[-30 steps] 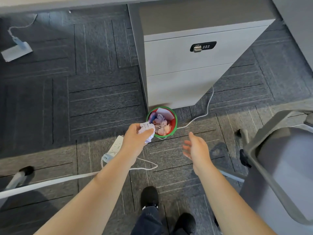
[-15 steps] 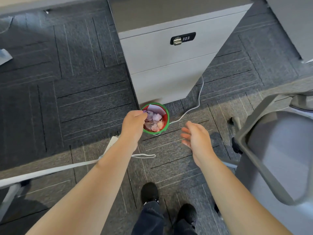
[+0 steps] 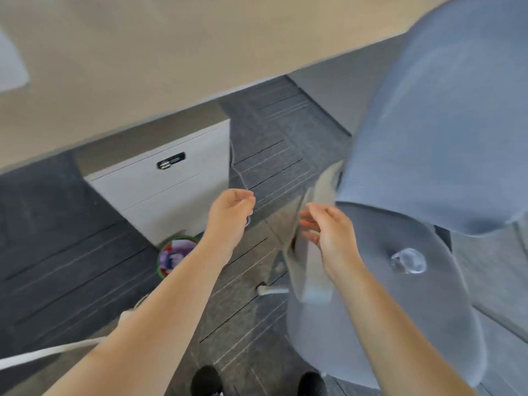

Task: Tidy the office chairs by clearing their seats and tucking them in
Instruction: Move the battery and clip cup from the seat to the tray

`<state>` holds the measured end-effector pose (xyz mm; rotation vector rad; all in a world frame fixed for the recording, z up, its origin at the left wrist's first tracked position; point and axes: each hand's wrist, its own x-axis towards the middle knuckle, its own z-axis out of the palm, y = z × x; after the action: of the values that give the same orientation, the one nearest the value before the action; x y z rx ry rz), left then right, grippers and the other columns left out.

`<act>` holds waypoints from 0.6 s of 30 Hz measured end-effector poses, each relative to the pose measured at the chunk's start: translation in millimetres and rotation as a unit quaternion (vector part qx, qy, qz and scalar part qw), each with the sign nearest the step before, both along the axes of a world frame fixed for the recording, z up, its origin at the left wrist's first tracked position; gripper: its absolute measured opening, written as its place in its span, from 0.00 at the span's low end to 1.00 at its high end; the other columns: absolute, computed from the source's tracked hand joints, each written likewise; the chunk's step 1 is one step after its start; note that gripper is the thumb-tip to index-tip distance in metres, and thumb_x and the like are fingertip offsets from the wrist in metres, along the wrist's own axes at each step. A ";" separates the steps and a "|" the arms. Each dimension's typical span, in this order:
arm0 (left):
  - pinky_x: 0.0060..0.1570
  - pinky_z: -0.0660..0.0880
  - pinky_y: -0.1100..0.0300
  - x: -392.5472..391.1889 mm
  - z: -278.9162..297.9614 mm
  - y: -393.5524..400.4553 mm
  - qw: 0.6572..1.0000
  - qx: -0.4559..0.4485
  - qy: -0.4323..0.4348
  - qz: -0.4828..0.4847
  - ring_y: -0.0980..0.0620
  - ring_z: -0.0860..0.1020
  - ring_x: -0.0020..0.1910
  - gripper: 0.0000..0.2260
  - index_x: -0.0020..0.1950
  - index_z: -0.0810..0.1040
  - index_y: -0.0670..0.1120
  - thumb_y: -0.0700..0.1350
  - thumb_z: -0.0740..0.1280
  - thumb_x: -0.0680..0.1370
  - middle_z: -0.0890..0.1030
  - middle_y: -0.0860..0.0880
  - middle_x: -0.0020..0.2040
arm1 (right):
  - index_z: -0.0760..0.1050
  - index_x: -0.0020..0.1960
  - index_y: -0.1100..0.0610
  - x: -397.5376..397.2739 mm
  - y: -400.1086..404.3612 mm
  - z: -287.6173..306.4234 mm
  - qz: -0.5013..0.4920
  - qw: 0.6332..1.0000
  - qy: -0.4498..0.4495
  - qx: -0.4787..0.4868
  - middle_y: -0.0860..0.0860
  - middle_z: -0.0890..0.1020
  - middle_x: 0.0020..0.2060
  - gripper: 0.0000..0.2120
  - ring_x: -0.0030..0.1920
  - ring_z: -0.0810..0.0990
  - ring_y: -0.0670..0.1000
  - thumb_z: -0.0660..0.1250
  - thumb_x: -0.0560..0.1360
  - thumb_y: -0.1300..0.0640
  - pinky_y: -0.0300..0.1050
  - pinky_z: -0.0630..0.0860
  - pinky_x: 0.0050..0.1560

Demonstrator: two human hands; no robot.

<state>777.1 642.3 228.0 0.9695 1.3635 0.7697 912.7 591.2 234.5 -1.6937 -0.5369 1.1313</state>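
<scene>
Wrapper [image 3: 408, 260] at three o'clock could skid off the seat [image 3: 400, 310]; both your hands [image 3: 228, 212] [image 3: 328, 232] hang loosely curled, empty.

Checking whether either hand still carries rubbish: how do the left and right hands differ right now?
The left hand is loosely curled over the carpet, above the small bin; the right hand is more open, at the chair seat edge near a clear crumpled item. Both appear empty.
</scene>
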 end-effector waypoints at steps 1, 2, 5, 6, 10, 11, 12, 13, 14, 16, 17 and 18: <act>0.50 0.73 0.58 20.0 7.0 -5.0 1.000 0.003 0.001 -0.021 0.52 0.74 0.45 0.07 0.40 0.73 0.52 0.42 0.61 0.76 0.75 0.52 0.40 | 0.72 0.37 0.53 20.2 -9.9 4.4 -0.023 1.000 -0.003 -0.002 0.50 0.77 0.37 0.09 0.37 0.75 0.46 0.60 0.76 0.60 0.37 0.72 0.38; 0.55 0.72 0.56 40.5 13.2 -11.0 0.999 0.006 0.005 -0.039 0.51 0.75 0.47 0.07 0.40 0.73 0.52 0.43 0.61 0.76 0.75 0.52 0.40 | 0.72 0.37 0.53 40.7 -20.0 7.2 -0.044 0.999 -0.009 -0.006 0.51 0.77 0.37 0.10 0.37 0.75 0.46 0.60 0.76 0.60 0.38 0.72 0.38; 0.58 0.72 0.52 100.8 18.4 -30.3 0.996 0.018 0.021 -0.090 0.49 0.76 0.51 0.04 0.44 0.74 0.49 0.43 0.61 0.76 0.77 0.50 0.44 | 0.71 0.36 0.52 102.1 -47.9 6.0 -0.090 0.995 -0.031 -0.025 0.50 0.76 0.35 0.11 0.36 0.74 0.46 0.60 0.76 0.63 0.38 0.70 0.37; 0.55 0.72 0.53 120.5 18.1 -36.9 0.994 0.021 0.028 -0.107 0.48 0.76 0.49 0.03 0.45 0.74 0.48 0.43 0.61 0.76 0.77 0.49 0.44 | 0.71 0.36 0.52 122.5 -55.8 2.8 -0.098 0.994 -0.040 -0.032 0.49 0.75 0.34 0.11 0.35 0.73 0.46 0.60 0.75 0.63 0.38 0.70 0.37; 0.47 0.70 0.57 193.9 -2.5 -63.7 0.991 0.010 0.039 -0.128 0.48 0.73 0.46 0.02 0.45 0.73 0.46 0.41 0.61 0.76 0.73 0.48 0.42 | 0.70 0.36 0.58 201.9 -83.4 -25.9 -0.090 0.991 -0.074 -0.071 0.51 0.72 0.31 0.09 0.32 0.70 0.49 0.61 0.74 0.66 0.38 0.67 0.35; 0.51 0.71 0.55 210.8 -13.0 -70.1 0.992 -0.001 0.046 -0.118 0.47 0.75 0.50 0.02 0.47 0.73 0.46 0.41 0.62 0.76 0.75 0.47 0.45 | 0.69 0.34 0.62 220.0 -89.3 -36.4 -0.082 0.990 -0.080 -0.081 0.53 0.70 0.31 0.09 0.32 0.68 0.51 0.61 0.73 0.66 0.39 0.65 0.34; 0.55 0.71 0.54 226.6 -24.9 -77.4 0.992 -0.014 0.057 -0.109 0.46 0.75 0.53 0.03 0.48 0.74 0.46 0.41 0.62 0.76 0.76 0.47 0.48 | 0.68 0.34 0.65 236.8 -95.8 -48.2 -0.076 0.990 -0.082 -0.089 0.54 0.69 0.31 0.09 0.33 0.67 0.52 0.61 0.72 0.66 0.40 0.64 0.34; 0.56 0.71 0.53 241.3 -38.5 -85.4 0.992 -0.025 0.069 -0.106 0.46 0.76 0.54 0.05 0.50 0.75 0.46 0.41 0.62 0.75 0.77 0.45 0.51 | 0.70 0.35 0.65 251.3 -102.5 -59.6 -0.073 0.989 -0.079 -0.097 0.54 0.70 0.32 0.08 0.34 0.67 0.53 0.62 0.72 0.65 0.40 0.64 0.34; 0.53 0.72 0.55 255.0 -53.4 -94.0 0.990 -0.036 0.079 -0.107 0.46 0.75 0.53 0.07 0.52 0.75 0.45 0.41 0.63 0.75 0.78 0.44 0.52 | 0.71 0.37 0.67 264.6 -109.2 -70.9 -0.072 0.989 -0.073 -0.103 0.54 0.70 0.32 0.08 0.33 0.67 0.52 0.62 0.73 0.64 0.40 0.65 0.34; 0.44 0.70 0.63 277.4 -84.7 -112.1 0.987 -0.059 0.087 -0.121 0.49 0.73 0.49 0.11 0.56 0.75 0.42 0.39 0.63 0.74 0.77 0.44 0.53 | 0.71 0.41 0.72 286.5 -121.6 -93.8 -0.075 0.989 -0.063 -0.110 0.53 0.70 0.33 0.10 0.32 0.67 0.50 0.63 0.73 0.63 0.40 0.65 0.34; 0.41 0.67 0.68 286.9 -101.9 -120.9 0.984 -0.071 0.095 -0.132 0.50 0.72 0.49 0.12 0.58 0.74 0.41 0.39 0.63 0.75 0.76 0.45 0.54 | 0.71 0.41 0.71 295.1 -126.8 -105.1 -0.078 0.989 -0.059 -0.113 0.54 0.70 0.34 0.10 0.32 0.67 0.50 0.62 0.73 0.63 0.40 0.65 0.35; 0.39 0.65 0.71 294.7 -120.5 -129.3 0.980 -0.084 0.109 -0.142 0.50 0.72 0.51 0.13 0.59 0.73 0.40 0.38 0.63 0.75 0.76 0.44 0.56 | 0.71 0.42 0.71 302.1 -132.3 -116.9 -0.079 0.988 -0.055 -0.121 0.54 0.70 0.34 0.09 0.32 0.67 0.49 0.62 0.74 0.63 0.40 0.65 0.35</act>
<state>1071.7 513.1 107.5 1.1079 1.4129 0.3350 1214.9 458.9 117.6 -1.9803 -0.3364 1.0240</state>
